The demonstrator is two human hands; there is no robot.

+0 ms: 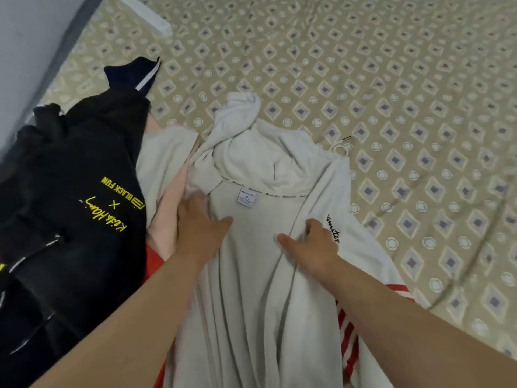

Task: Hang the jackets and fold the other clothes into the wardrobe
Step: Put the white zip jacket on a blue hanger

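Head view, looking down on a bed sheet (391,107), beige with a diamond print.

Task item: white hooded jacket (260,275) lies at frame centre, running down to 6 o'clock. It is opened out, lining up, with the hood (251,141) bunched at its 12 o'clock end. The size label (246,196) shows just below the neck seam. A drawstring (342,143) trails onto the sheet at 1 o'clock of the hood. Red-striped trim (347,329) is at the jacket's 4 o'clock edge, and black script lettering sits on the right front panel.

Left hand (200,229): lies flat on the jacket at 8 o'clock of the label, fingers extended toward 12 and thumb spread toward 3. It presses the cloth; the fingertips are blurred at the panel edge.

Right hand (312,246): at 4 o'clock of the label. Fingers are bent at the knuckles and dug into a fold of the right front panel, gripping it, with the thumb out toward 9.

Other items, 9 o'clock side:
- black jacket (72,208) with yellow "BLACK FUN" print, heaped against the wall (30,51).
- navy garment (131,77) with a white stripe, at 12 o'clock of the black jacket.
- pink garment (170,217) and red garment (153,261), between the black jacket and the white one and partly under the white one.
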